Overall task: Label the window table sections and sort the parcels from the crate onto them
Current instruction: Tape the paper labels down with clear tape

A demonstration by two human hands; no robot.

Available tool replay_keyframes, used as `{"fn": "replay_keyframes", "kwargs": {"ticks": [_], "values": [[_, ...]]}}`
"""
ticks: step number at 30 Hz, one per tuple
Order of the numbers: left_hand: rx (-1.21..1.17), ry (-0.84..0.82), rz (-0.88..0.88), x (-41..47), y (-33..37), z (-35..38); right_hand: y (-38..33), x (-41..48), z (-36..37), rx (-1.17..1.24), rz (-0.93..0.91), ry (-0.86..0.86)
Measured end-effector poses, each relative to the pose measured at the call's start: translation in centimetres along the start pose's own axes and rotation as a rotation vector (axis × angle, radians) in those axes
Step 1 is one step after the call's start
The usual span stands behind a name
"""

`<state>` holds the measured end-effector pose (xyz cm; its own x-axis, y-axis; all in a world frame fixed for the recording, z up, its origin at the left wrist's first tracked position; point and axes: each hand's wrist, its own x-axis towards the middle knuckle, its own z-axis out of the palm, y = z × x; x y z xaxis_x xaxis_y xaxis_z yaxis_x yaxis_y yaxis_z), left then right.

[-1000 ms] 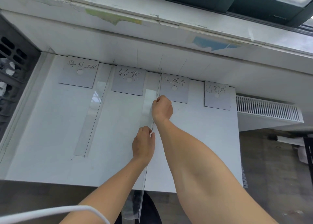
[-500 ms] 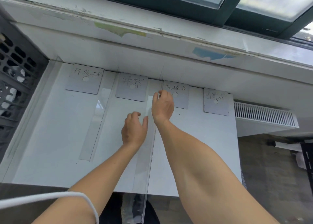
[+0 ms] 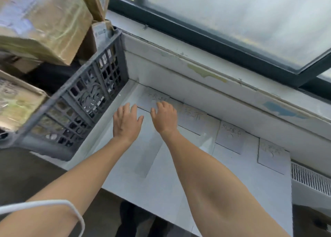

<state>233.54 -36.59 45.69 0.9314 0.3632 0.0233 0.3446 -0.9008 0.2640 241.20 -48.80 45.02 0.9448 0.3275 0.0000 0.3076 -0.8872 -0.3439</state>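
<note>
The white window table point(image 3: 223, 186) carries several grey label cards with handwriting along its back edge, among them the leftmost card point(image 3: 152, 100), a second card point(image 3: 192, 120) and a third card point(image 3: 230, 138). Clear plastic divider strips lie on the table, one point(image 3: 152, 156) below my hands. My left hand point(image 3: 126, 123) and my right hand point(image 3: 164, 117) hover open, fingers spread, over the left section near the first card, holding nothing. The grey plastic crate point(image 3: 80, 100) stands at the left, piled with taped cardboard parcels point(image 3: 41, 20).
A window sill and dark window frame point(image 3: 206, 40) run behind the table. A white radiator point(image 3: 309, 181) sits below the table's right end. A white cable point(image 3: 53, 203) crosses my left forearm. The floor below is dark.
My view swung left, bringing the crate and parcels into sight. Both hands left the middle divider strip and moved left to the first section, fingers now spread.
</note>
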Motion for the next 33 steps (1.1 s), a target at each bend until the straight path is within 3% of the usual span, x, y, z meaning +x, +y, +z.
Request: {"fn": "replay_keyframes", "kwargs": {"ticks": [7,14,16,19,21,33], "values": [[0.14,-0.042,-0.044,0.6,-9.2,-1.8,-7.6,1.2,3.9,-0.077,-0.16,-0.08],[0.202,-0.206,-0.065,0.0,-12.4,0.1,-12.1,2.7,7.4,-0.185,-0.216,-0.145],[0.177,-0.268,-0.107,0.2,-12.7,0.8,-12.8,3.1,8.3,-0.167,-0.137,-0.156],[0.13,-0.322,-0.137,0.4,-13.1,1.8,-13.9,4.1,9.3,0.076,0.215,-0.175],[0.118,-0.34,-0.14,0.3,-13.3,2.4,-14.2,4.8,10.0,0.178,0.351,-0.18],[0.113,-0.278,-0.125,0.3,-14.0,2.9,-14.2,8.5,11.4,0.355,0.539,-0.182]]}}
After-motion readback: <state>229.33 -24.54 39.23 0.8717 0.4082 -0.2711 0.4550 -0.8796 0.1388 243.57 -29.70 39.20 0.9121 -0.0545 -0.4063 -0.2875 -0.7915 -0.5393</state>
